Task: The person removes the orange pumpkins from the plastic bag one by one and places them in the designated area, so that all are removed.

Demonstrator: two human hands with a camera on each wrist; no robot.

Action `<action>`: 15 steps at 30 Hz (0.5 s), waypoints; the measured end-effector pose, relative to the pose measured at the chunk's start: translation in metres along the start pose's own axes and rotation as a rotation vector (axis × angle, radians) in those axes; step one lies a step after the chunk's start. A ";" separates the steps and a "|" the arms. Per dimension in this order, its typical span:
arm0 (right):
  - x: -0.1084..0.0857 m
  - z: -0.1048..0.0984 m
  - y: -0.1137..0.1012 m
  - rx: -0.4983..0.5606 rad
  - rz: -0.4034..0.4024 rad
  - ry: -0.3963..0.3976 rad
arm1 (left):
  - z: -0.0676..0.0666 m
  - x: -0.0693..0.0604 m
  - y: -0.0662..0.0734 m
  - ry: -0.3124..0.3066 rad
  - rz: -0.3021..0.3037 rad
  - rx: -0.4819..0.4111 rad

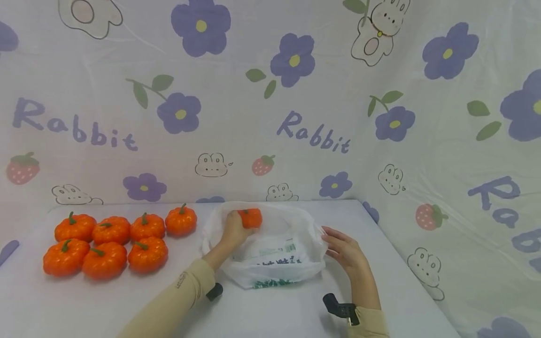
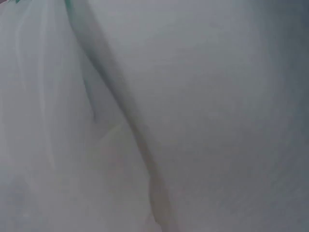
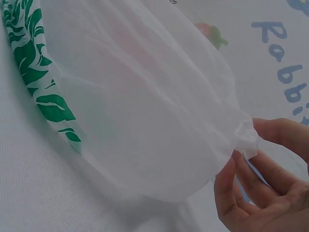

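Note:
A white plastic bag (image 1: 270,271) with green print lies with its mouth spread wide in the middle of the table. Inside its opening, at the left, my left hand (image 1: 235,233) holds a small orange pumpkin (image 1: 252,218) with a green stem. At the bag's right side, my right hand (image 1: 346,249) pinches a crumpled bit of the rim, as the right wrist view shows, with the fingertips (image 3: 224,181) against the plastic. The left wrist view holds only the bag's side (image 2: 58,121) and white cloth; neither the left hand's fingers nor the pumpkin can be made out there.
Several more orange pumpkins (image 1: 104,261) stand in two rows on the left of the white table (image 1: 287,314). A patterned curtain (image 1: 236,122) with flowers and rabbits hangs behind the table and along its right side.

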State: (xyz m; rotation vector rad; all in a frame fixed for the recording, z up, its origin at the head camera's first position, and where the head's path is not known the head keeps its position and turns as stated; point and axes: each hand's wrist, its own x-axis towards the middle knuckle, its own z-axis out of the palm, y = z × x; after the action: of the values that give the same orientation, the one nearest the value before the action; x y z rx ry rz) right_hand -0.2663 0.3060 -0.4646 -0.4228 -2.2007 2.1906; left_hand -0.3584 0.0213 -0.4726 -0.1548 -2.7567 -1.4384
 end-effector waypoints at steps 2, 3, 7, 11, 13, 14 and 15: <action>0.000 0.000 -0.001 0.002 0.001 0.005 | 0.001 -0.001 0.002 -0.006 0.002 0.000; 0.000 0.000 -0.001 0.003 0.001 0.009 | 0.002 -0.001 0.003 -0.014 -0.004 -0.008; 0.000 0.001 -0.001 0.001 0.004 0.011 | 0.005 -0.001 0.002 -0.040 -0.009 -0.051; 0.000 0.001 -0.001 -0.006 0.007 0.018 | 0.007 0.001 0.000 -0.055 0.012 -0.071; 0.000 0.001 -0.001 -0.012 0.007 0.017 | 0.007 0.002 0.000 -0.058 0.024 -0.065; 0.000 0.001 -0.001 -0.013 0.006 0.014 | 0.007 0.002 -0.001 -0.057 0.029 -0.063; -0.001 0.001 -0.001 -0.016 0.005 0.013 | 0.006 0.002 0.000 -0.059 0.026 -0.066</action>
State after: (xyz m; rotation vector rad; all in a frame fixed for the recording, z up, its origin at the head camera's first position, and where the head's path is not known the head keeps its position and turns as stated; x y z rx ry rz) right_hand -0.2661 0.3053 -0.4639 -0.4429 -2.2139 2.1682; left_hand -0.3600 0.0260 -0.4761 -0.2379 -2.7428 -1.5441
